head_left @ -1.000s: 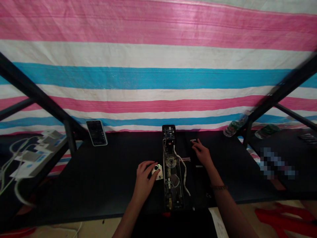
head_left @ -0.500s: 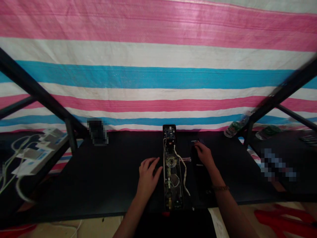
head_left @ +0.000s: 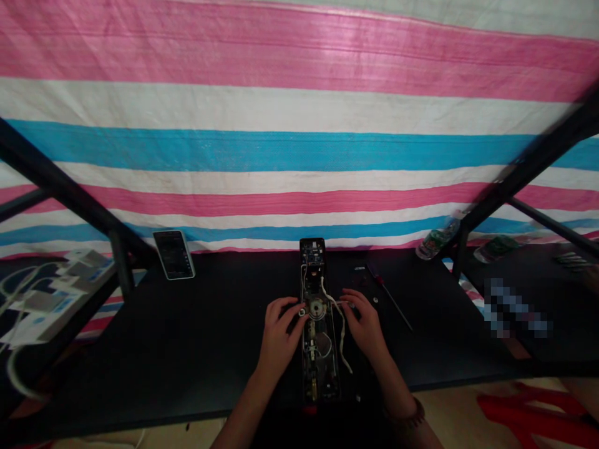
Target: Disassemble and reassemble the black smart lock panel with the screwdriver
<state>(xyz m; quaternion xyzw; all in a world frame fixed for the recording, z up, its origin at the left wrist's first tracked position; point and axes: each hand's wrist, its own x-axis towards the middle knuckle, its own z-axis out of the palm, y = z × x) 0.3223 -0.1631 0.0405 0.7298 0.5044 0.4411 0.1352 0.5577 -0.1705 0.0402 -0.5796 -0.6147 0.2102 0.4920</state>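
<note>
A long, narrow black device casing [head_left: 330, 374] lies opened on the table, with a circuit board [head_left: 312, 254] at its far end and a round part [head_left: 317, 307] midway. My left hand [head_left: 279, 327] is at the casing's left edge, thumb and forefinger pinched at a small pale ring-like piece [head_left: 302, 311]. At the right edge, my right hand [head_left: 365, 324] has its fingertips together on something thin and small, mostly hidden. A whitish cable [head_left: 342, 321] hangs out of the casing beside that hand.
A screwdriver [head_left: 395, 302] lies right of my right hand, near a small label-like piece [head_left: 359, 268] and a small pale part [head_left: 375, 300]. A phone [head_left: 174, 254] leans at the back left. Plastic bottles [head_left: 433, 243] lie at right; power strips [head_left: 70, 299] sit at left.
My right hand has moved left and nearer, from beside the label-like piece to the casing's edge. My left hand's fingers have closed at the casing. The screwdriver now shows clearly.
</note>
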